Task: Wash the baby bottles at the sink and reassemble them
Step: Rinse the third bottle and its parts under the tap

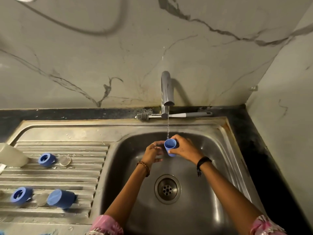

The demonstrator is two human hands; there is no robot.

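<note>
1. Bottle, rings and cap lie on the drainboard, likely draining.
2. Left hand, fingers loosely curled, holds nothing visible, steadying beside the cup.
3. Right hand grips the blue cup, mouth tilted into the stream to rinse over the sink.

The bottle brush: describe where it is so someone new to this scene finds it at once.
Start at the chrome tap on the back edge of the steel sink. The bottle brush lies flat on the ledge behind the tap's base, along the wall. It is the only long thin thing there: grey bristle head to the left, white shaft, grey handle to the right.
</note>
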